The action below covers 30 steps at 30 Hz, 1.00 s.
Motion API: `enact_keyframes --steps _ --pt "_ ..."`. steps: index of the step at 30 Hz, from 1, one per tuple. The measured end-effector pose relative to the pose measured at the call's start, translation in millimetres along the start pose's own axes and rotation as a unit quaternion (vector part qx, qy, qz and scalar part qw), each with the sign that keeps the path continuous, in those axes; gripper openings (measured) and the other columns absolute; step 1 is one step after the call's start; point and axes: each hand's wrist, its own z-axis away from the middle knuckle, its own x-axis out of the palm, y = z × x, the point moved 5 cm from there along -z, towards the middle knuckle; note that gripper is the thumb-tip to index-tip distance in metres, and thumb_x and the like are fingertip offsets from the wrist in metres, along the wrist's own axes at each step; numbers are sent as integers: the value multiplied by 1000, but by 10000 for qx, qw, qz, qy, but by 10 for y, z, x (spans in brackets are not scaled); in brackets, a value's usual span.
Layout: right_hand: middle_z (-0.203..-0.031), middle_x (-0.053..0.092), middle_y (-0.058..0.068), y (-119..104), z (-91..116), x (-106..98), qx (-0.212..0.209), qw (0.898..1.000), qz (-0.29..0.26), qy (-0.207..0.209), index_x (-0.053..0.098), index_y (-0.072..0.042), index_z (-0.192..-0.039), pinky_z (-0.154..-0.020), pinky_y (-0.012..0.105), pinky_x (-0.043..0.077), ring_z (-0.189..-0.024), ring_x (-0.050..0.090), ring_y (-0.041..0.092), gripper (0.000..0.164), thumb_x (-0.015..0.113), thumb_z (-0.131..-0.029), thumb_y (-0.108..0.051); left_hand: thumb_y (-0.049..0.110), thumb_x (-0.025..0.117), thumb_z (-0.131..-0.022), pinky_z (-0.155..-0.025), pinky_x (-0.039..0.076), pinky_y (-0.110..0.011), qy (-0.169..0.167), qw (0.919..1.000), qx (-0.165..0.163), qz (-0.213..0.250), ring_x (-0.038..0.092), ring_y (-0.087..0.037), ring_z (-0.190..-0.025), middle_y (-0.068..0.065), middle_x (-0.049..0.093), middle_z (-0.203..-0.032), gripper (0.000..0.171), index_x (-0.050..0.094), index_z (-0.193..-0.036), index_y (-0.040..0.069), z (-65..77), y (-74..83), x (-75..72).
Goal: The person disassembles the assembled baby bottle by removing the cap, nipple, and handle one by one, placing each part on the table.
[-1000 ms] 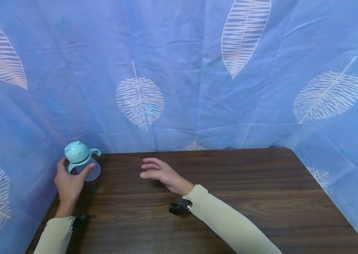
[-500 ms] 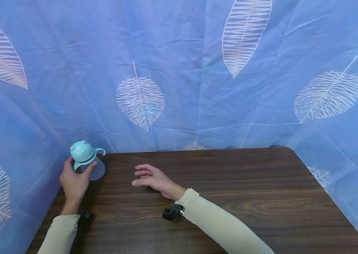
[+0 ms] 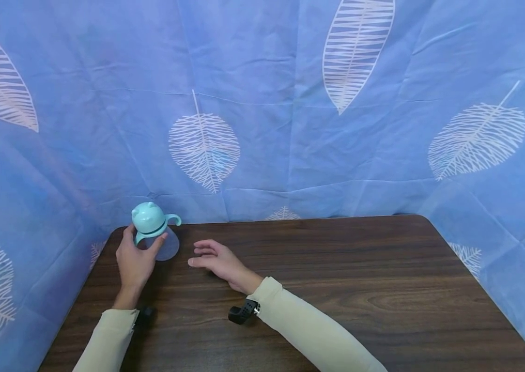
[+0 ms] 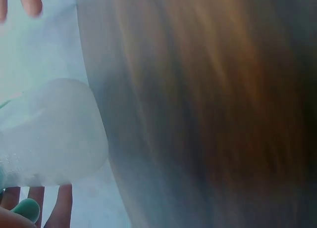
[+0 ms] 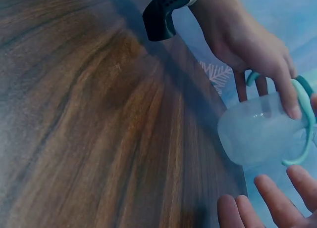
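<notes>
A sippy cup with a turquoise, eared lid (image 3: 149, 219), two curved handles and a frosted clear body (image 5: 260, 131) is held up above the table's far left. My left hand (image 3: 136, 263) grips it from the left, thumb on the body and fingers round the far side by one handle. The cup tilts, its base toward the right and front. My right hand (image 3: 220, 264) hovers just right of the cup with its fingers spread and loosely bent, touching nothing. In the right wrist view, the right fingertips (image 5: 270, 191) are a short way from the cup.
A dark wooden table (image 3: 337, 274) spreads under both hands. Blue cloth with white leaf prints (image 3: 262, 129) hangs behind it and along its sides. A black strap mount (image 3: 242, 312) sits on the right wrist.
The left hand has carried the cup to the right, over the table's back left. The right hand has shifted slightly left, so the gap between hand and cup has narrowed.
</notes>
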Motion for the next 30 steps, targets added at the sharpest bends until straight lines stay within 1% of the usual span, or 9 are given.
enact_keyframes --steps 4,10,14,16,21,23,24,26,30 --pt "-152 63 16 -5 -15 -25 19 9994 -34 351 60 -4 -153 -108 57 52 -132 66 27 57 78 -102 -22 17 93 -92 -98 52 -63 -162 9997 94 170 63 -48 -125 -30 63 -143 77 53 -153 -8 31 125 156" --pt "-154 60 17 15 -26 -117 120 9960 -135 872 54 -1 -156 -108 54 53 -133 65 32 64 79 -101 -20 17 94 -91 -96 55 -62 -441 9979 333 350 66 -47 -123 -30 64 -142 78 53 -152 -9 114 315 382" --pt "-153 60 20 28 -24 -183 46 9937 -255 1089 56 1 -155 -108 54 54 -129 66 31 62 80 -102 -21 18 95 -90 -98 54 -65 -592 9962 482 418 64 -49 -127 -30 64 -143 79 53 -152 -8 179 435 494" --pt "-151 62 20 35 -19 -217 -46 9925 -292 1185 58 1 -153 -108 55 54 -126 67 29 59 79 -103 -22 18 96 -89 -95 54 -65 -651 9955 515 462 65 -48 -125 -30 64 -142 80 53 -152 -8 202 483 542" --pt "-146 64 20 81 -9 -334 -186 9877 -405 1498 62 2 -149 -106 55 54 -123 67 29 54 79 -103 -22 21 96 -90 -97 53 -66 -839 9940 507 491 64 -47 -128 -28 64 -144 81 53 -153 -6 229 581 659" --pt "-145 65 21 95 -4 -386 -239 9855 -438 1619 63 2 -148 -105 55 55 -123 67 30 54 80 -103 -21 23 95 -90 -101 52 -66 -937 9932 494 485 63 -47 -131 -28 64 -145 82 53 -154 -6 236 616 705" --pt "-145 64 21 98 -1 -410 -278 9845 -441 1675 63 2 -148 -105 54 55 -124 67 31 54 80 -102 -20 24 95 -91 -101 52 -66 -996 9927 485 484 63 -47 -131 -28 63 -145 82 52 -155 -5 239 632 728" --pt "-146 65 22 108 8 -452 -327 9831 -451 1744 64 2 -149 -105 53 56 -126 67 33 54 80 -102 -19 24 94 -92 -99 54 -65 -1105 9916 476 473 64 -46 -130 -27 63 -145 82 51 -156 -5 247 664 771" --pt "-149 65 21 132 42 -522 -407 9821 -452 1780 62 1 -152 -106 53 56 -129 68 36 56 80 -103 -20 25 93 -93 -91 59 -60 -1268 9899 463 434 68 -44 -122 -26 64 -144 81 51 -156 -4 271 721 843"
